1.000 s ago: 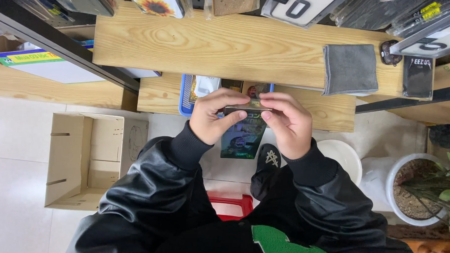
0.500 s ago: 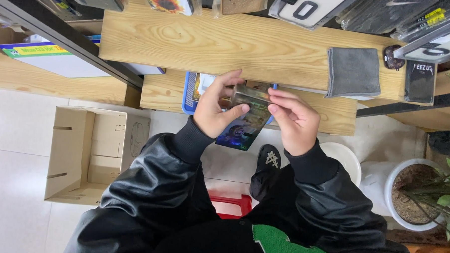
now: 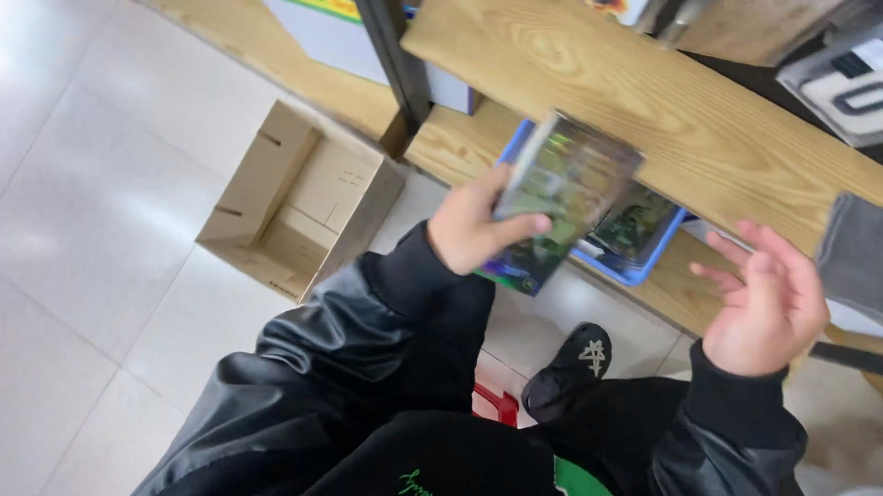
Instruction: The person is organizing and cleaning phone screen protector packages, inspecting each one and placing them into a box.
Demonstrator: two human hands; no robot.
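The left hand (image 3: 470, 225) pinches a glossy card pack (image 3: 561, 189) by its lower edge, light, thin, probably slippery and bendable, while the right hand (image 3: 764, 306) hangs spread and empty.

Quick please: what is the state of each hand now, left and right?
Left hand: closed on a glossy card pack.
Right hand: open, holding nothing, beside the pack.
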